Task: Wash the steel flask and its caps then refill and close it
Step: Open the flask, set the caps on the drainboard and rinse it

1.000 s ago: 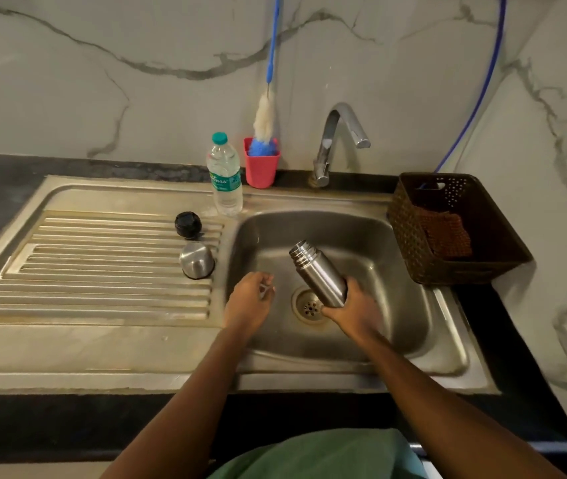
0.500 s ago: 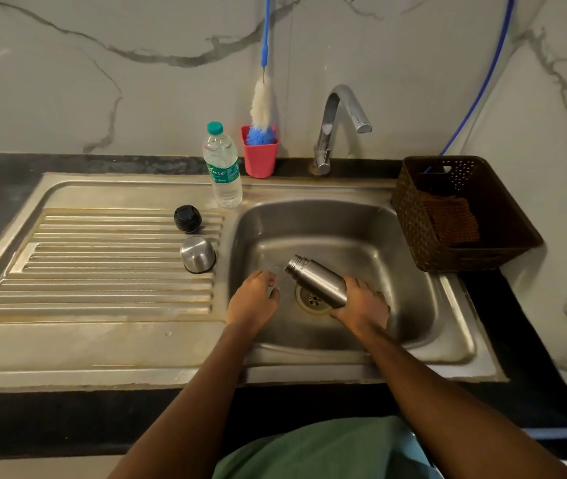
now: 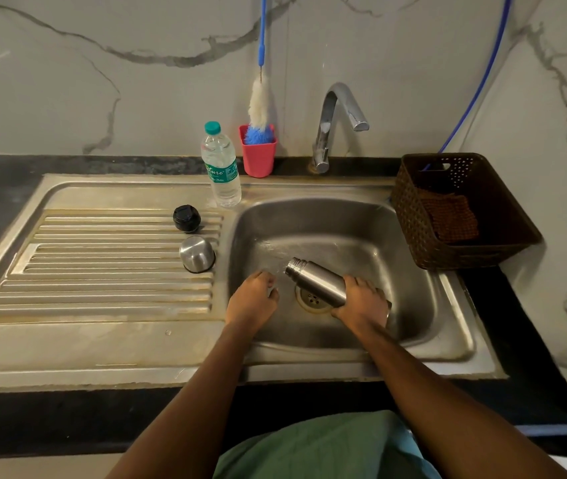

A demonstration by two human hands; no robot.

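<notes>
Centre-left, on the drainboard (image 3: 102, 271): black cap (image 3: 187, 218), steel cap (image 3: 197, 254) just below it. At centre, in the sink (image 3: 447, 305): left hand (image 3: 252, 300), fingers curled, gripping nothing visible. Just right: steel flask (image 3: 316, 283), tilted over the drain, open mouth pointing upper left, clasped at its base by the right hand (image 3: 361, 300).

counted: one steel flask (image 3: 316, 281), two caps (one black cap (image 3: 187, 218), one steel cap (image 3: 197, 254)) and two hands, left hand (image 3: 252, 300) and right hand (image 3: 361, 299). also one sink (image 3: 447, 344), one tap (image 3: 325, 126), one water bottle (image 3: 221, 167), one red cup (image 3: 257, 157), one brush (image 3: 259, 102), one basket (image 3: 409, 216), one cloth (image 3: 451, 216).
</notes>
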